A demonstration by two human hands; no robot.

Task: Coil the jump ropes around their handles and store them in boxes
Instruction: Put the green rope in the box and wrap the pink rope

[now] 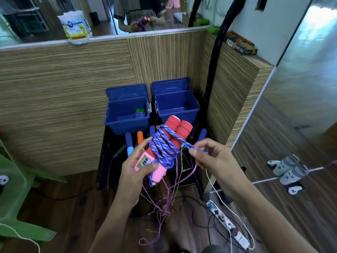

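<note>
My left hand (135, 166) grips a pair of pink jump-rope handles with red foam tops (175, 127), held together and tilted up to the right. A blue braided rope (163, 147) is coiled several times around them. My right hand (207, 153) pinches the loose end of that rope just right of the handles. Two open blue boxes stand behind: the left box (125, 123) holds a coiled rope with green handles (140, 113), the right box (177, 114) shows nothing inside.
More rope handles, blue (129, 144) and orange (140, 136), lie on a black stand below the boxes. Thin pink cords (164, 203) hang to the wooden floor. A power strip (228, 223) with cables lies at right, a green chair (16, 201) at left.
</note>
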